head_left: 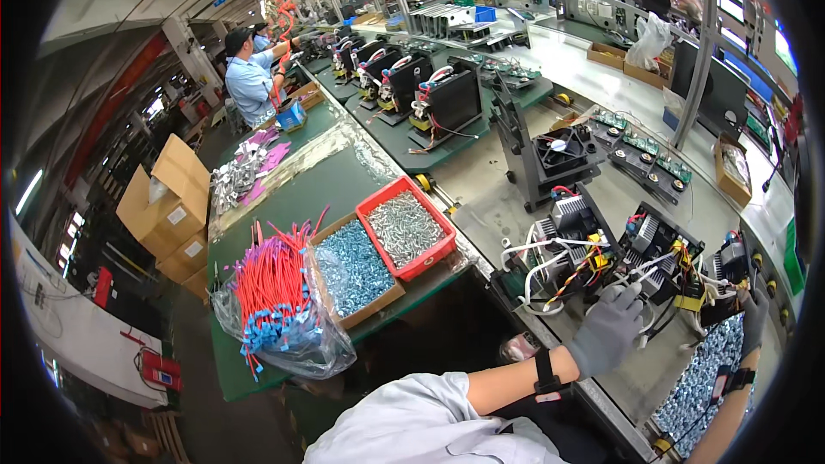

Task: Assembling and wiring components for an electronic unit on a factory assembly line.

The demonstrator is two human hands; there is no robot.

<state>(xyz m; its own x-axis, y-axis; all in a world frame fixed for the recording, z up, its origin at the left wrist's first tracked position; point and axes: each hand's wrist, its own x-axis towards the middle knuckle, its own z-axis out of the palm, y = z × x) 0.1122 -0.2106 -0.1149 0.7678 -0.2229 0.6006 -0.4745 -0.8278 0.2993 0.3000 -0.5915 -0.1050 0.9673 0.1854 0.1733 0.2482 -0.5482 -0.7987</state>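
Note:
Several black electronic units with silver heat sinks and bundled wires stand on the metal bench. My left hand (607, 328), in a grey glove, reaches to the front of the middle unit (657, 249). Its fingers are extended and slightly apart beside the white cables (638, 273); the thumb side is hidden. At the far right, my gloved right hand (754, 320) is closed at the lower edge of another black unit (732, 262); what its fingers grip is hidden. Left of these stands a further unit (577, 222) with looped white cables. Below my right hand lies a heap of small silver screws (706, 382).
To the left, a green table (331, 167) bears a red bin (449, 245) of screws, a cardboard tray (378, 299) of bluish screws and a bag of red wires (279, 292). A black housing with a fan (559, 148) stands ahead. Co-workers (249, 77) are farther off.

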